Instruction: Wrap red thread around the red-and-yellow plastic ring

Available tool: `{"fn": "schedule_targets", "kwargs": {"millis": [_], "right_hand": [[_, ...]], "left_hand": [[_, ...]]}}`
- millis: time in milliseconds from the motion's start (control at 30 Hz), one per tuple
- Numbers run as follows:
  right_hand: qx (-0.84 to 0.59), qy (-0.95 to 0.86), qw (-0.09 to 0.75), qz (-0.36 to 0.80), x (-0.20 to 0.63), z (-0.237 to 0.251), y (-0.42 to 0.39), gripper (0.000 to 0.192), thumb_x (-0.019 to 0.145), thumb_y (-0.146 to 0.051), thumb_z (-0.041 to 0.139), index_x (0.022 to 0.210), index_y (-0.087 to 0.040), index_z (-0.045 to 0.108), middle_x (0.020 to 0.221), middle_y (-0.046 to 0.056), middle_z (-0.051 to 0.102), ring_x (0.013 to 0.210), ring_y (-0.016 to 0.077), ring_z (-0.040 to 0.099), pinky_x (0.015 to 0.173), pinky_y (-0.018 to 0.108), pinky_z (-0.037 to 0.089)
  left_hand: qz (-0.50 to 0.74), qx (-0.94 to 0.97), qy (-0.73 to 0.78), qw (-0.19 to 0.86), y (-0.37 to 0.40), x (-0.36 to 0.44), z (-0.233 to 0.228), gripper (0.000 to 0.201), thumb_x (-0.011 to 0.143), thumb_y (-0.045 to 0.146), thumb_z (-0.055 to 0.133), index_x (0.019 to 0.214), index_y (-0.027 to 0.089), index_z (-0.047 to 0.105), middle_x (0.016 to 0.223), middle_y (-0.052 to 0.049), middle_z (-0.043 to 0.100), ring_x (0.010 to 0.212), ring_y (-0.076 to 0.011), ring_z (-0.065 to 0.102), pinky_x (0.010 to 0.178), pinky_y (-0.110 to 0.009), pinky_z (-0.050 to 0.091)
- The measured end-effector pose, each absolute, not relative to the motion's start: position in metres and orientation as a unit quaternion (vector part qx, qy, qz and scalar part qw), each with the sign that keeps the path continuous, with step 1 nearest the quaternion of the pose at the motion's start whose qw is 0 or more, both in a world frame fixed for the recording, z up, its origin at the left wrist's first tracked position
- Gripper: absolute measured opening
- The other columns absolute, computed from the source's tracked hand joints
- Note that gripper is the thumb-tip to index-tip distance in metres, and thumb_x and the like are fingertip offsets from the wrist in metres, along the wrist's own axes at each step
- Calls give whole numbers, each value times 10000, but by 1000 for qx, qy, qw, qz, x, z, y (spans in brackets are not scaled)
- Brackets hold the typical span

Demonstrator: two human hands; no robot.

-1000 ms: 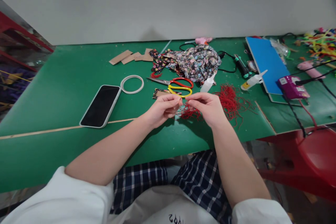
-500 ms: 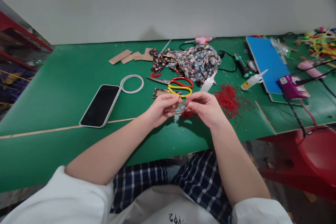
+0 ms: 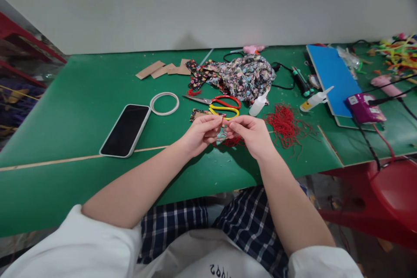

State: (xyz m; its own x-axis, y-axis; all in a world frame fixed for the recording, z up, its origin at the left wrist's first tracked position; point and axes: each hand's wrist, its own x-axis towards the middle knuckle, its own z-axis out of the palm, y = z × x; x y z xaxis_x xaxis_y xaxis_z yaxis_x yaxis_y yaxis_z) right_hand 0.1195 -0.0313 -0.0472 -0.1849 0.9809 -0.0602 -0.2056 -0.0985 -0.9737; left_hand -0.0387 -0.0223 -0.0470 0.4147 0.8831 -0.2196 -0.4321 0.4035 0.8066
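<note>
My left hand [image 3: 203, 135] is closed in a pinch on a thin red string [image 3: 223, 118], only a bit of which shows at the fingertips. My right hand [image 3: 250, 135] pinches at the same string, its fingertips meeting those of the left. Beneath the hands lie loose red strings [image 3: 235, 141], partly hidden. A larger heap of red strings [image 3: 282, 126] rests to the right. Just beyond the fingers are scissors [image 3: 224, 103] with one red and one yellow handle, and a small flower-patterned piece [image 3: 197, 114]. A white glue bottle [image 3: 258, 105] stands tilted close by.
Left of the hands are a phone [image 3: 125, 131] and a pale ring [image 3: 164, 104]. Cardboard pieces [image 3: 150, 70] and bunched floral fabric [image 3: 249, 77] lie at the back. To the right are another glue bottle [image 3: 314, 100], a cutter [image 3: 301, 81], a blue board [image 3: 332, 78] and cables.
My right hand has moved left, bringing its fingertips against those of my left hand at the red string. The left hand has hardly moved.
</note>
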Motion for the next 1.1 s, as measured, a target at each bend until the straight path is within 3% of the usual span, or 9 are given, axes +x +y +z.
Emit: {"fn": "schedule_targets", "kwargs": {"millis": [267, 500, 733, 1100], "right_hand": [[-371, -427, 469, 678, 123, -44, -32, 204, 638, -217, 753, 839, -222, 720, 822, -1, 737, 735, 112, 690, 753, 270, 570], [-406, -409, 472, 667, 121, -44, -32, 141, 601, -270, 777, 701, -208, 698, 681, -15, 708, 620, 107, 667, 646, 263, 572], [-395, -400, 485, 669, 122, -43, -31, 180, 658, -366, 732, 704, -196, 698, 633, -2, 694, 585, 103, 652, 609, 260, 566], [-397, -407, 525, 633, 120, -42, -32, 136, 618, -230, 768, 694, -203, 659, 666, -27, 698, 598, 84, 657, 642, 223, 561]], "left_hand": [[460, 297, 334, 767, -20, -40, -46, 222, 623, 276, 770, 708, 109, 650, 477, 81, 345, 387, 0, 183, 354, -134, 92], [455, 297, 334, 770, -20, -40, -48, 216, 633, 276, 759, 718, 107, 653, 460, 89, 326, 380, -3, 175, 356, -133, 94], [452, 298, 332, 772, -20, -40, -48, 213, 638, 276, 757, 715, 106, 654, 472, 87, 320, 384, -3, 173, 355, -135, 96], [451, 296, 331, 774, -20, -40, -47, 216, 629, 275, 765, 714, 106, 661, 460, 89, 317, 381, -2, 170, 355, -131, 96]]}}
